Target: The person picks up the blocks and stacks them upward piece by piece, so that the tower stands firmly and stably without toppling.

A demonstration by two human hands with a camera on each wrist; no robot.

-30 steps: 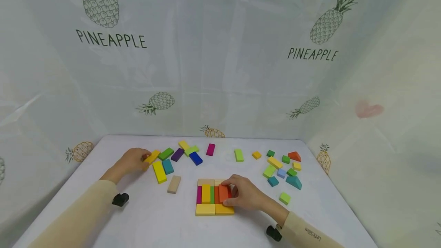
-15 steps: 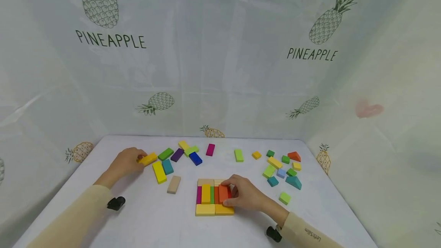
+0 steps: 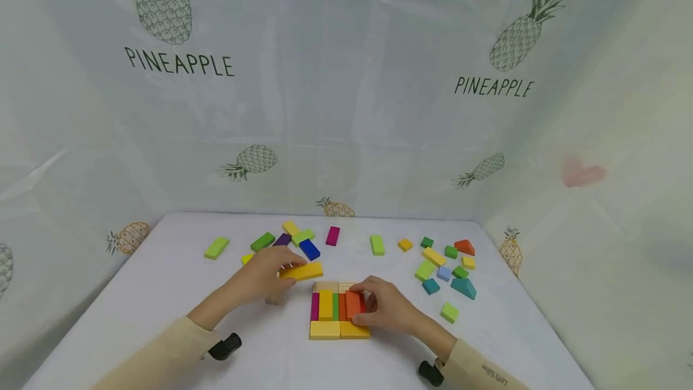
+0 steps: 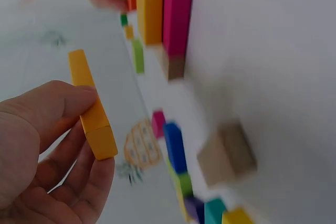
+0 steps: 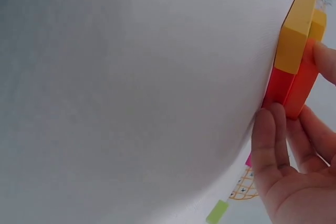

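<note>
My left hand (image 3: 258, 277) is raised left of the assembled blocks and pinches a long orange-yellow block (image 3: 305, 271) between thumb and fingers; the left wrist view shows that block (image 4: 93, 111) lifted off the table. My right hand (image 3: 388, 306) holds an orange-red block (image 3: 352, 304) lying on the right part of the assembly, thumb at its near end and fingers at its far end. Around it, the flat rectangular assembly has pale yellow (image 3: 325, 330), magenta (image 3: 315, 307), green and natural wood pieces. Against a red block (image 5: 278, 85) my right fingertips rest, in the right wrist view.
Behind the left hand lie loose blocks, among them green (image 3: 263, 241), blue (image 3: 310, 250) and lime (image 3: 216, 248). Smaller pieces, including a teal triangle (image 3: 464, 287), are scattered at the right. A natural wood block (image 4: 227, 155) sits under the left hand. A pineapple-print curtain (image 3: 346, 107) hangs behind.
My left hand has carried the orange-yellow block rightward from the far left towards the assembly. A lime block behind it has come into view. My right hand stays on the orange-red block.
</note>
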